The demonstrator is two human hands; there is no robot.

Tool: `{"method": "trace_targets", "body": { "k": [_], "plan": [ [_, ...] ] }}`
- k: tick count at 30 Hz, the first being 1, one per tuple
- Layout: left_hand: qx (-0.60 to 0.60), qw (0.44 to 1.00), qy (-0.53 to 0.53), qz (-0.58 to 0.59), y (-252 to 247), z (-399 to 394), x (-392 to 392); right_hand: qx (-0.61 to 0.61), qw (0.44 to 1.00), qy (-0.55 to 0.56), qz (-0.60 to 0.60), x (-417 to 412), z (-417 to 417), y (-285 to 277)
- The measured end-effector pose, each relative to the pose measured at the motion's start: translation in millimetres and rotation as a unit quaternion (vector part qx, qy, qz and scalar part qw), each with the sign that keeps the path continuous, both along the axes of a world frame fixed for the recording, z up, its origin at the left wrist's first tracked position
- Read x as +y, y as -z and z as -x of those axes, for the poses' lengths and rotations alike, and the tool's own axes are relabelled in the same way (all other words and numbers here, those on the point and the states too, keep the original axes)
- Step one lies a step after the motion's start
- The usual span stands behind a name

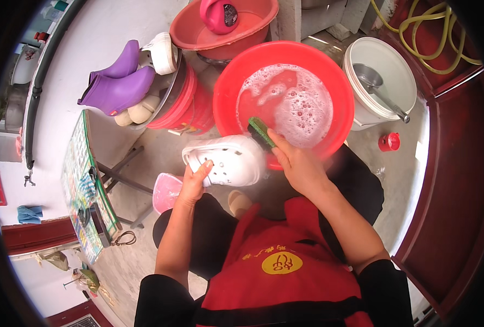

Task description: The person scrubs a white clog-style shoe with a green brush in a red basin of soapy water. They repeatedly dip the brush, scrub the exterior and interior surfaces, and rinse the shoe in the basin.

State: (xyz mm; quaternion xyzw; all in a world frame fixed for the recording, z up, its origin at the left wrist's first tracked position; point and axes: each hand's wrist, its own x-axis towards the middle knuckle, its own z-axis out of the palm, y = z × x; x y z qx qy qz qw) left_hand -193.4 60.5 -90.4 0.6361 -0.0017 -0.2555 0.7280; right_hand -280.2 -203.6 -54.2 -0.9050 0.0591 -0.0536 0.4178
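Note:
My left hand point(196, 180) grips a white foam clog point(233, 163) by its heel end, thumb on the perforated upper. A green-backed scrub brush point(260, 127) with dark bristles is held in my right hand point(301, 167). The bristles face the clog's toe; I cannot tell whether they touch it. Just beyond both hands stands a large red plastic basin point(229, 92) holding foamy, soapy water point(303, 110). The clog is above the near left side of the basin's rim, over the floor between my knees.
Purple ankle boots point(123, 88) and another white clog point(162, 53) rest atop a red bucket point(192, 106). A white bucket point(403, 61) holds a metal dipper point(370, 77). Behind sits a second basin point(184, 28) with a pink bottle point(215, 18). A folding table point(76, 163) stands left.

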Motion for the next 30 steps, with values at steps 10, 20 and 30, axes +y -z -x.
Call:
{"method": "trace_targets", "body": {
  "k": [10, 20, 30],
  "plan": [
    [0.009, 1.0, 0.012, -0.001, 0, -2, 4, 0.048, 0.999, -0.013, -0.019, 4, 9, -10],
    [0.01, 1.0, -0.008, 0.015, 2, -2, 2, 0.101, 0.922, -0.05, -0.37, 1, -46, 15],
    [0.017, 0.999, -0.04, 0.012, 5, 1, 4, 0.272, 0.781, -0.036, -0.561, 5, -42, -1]
  ]
}}
